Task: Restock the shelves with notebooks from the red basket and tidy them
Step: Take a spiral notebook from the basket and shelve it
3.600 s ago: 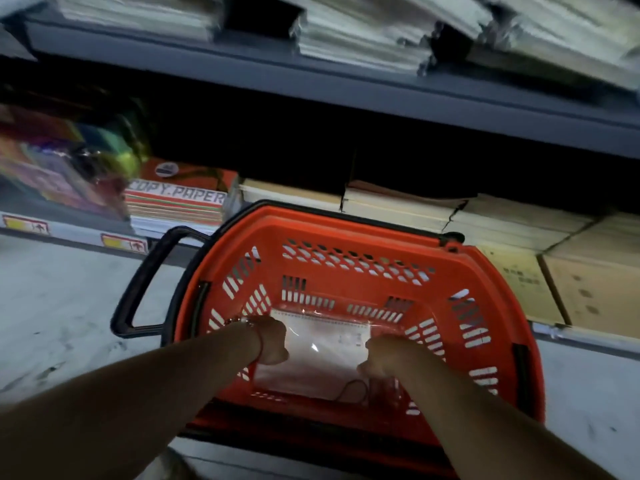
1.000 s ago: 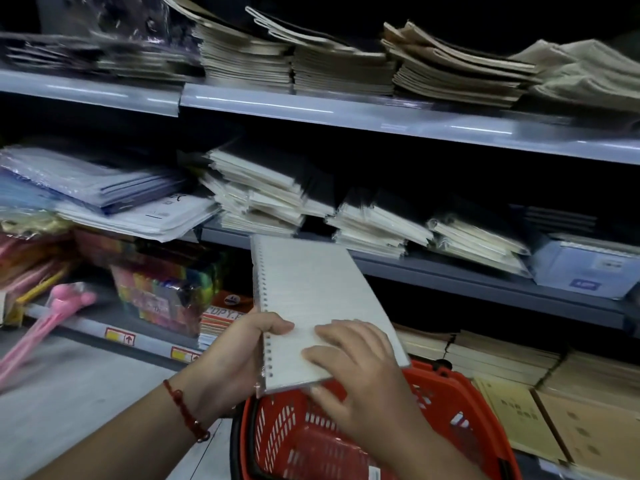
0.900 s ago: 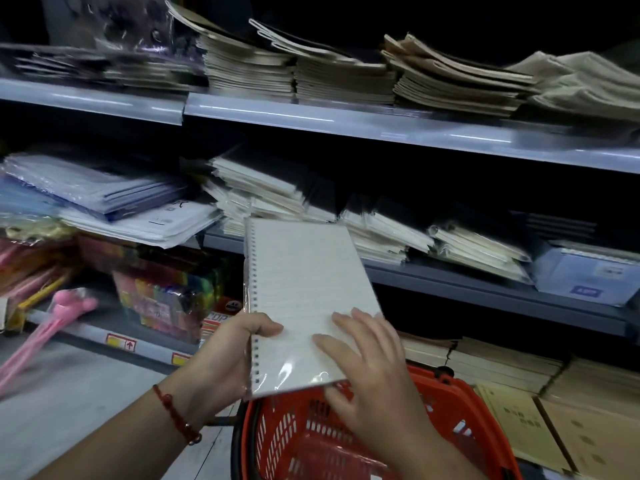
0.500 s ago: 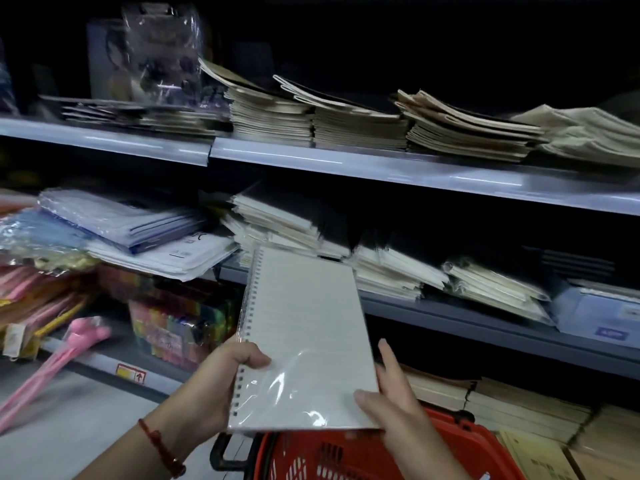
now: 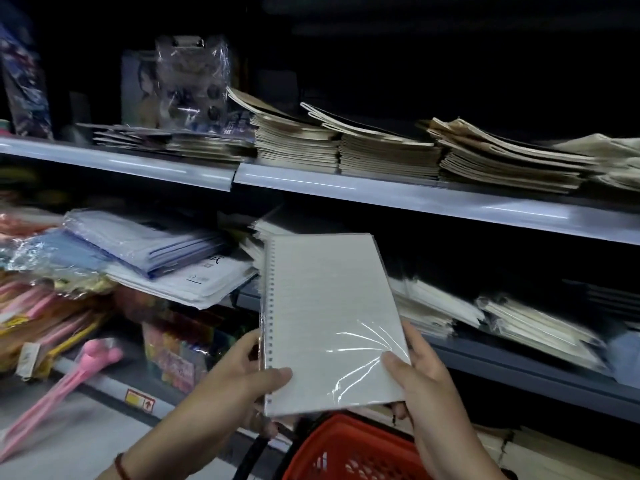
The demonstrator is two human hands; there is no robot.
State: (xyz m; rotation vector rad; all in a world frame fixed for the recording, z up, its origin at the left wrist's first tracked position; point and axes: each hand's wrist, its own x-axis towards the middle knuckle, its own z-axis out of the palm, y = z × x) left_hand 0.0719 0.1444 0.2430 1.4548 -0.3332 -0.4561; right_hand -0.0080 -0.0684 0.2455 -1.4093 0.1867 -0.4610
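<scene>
A white spiral notebook (image 5: 325,317) in clear plastic wrap is held up in front of the middle shelf (image 5: 519,372). My left hand (image 5: 239,386) grips its lower left corner by the spiral edge, thumb on the cover. My right hand (image 5: 422,379) holds the lower right corner, thumb on top. The red basket (image 5: 346,452) stands on the floor right below, only its rim and black handle showing. Stacks of notebooks (image 5: 433,306) lie on the middle shelf behind the held one.
The upper shelf (image 5: 381,192) carries several uneven stacks of beige notebooks (image 5: 346,147). Blue and white pads (image 5: 156,258) sit at the left, above colourful packets (image 5: 173,351) and a pink toy (image 5: 69,379). Brown paper stacks (image 5: 554,448) lie low right.
Both hands lifted the wrapped notebook out of the basket and raised it toward the middle shelf. My right hand slid from the cover to the lower right corner.
</scene>
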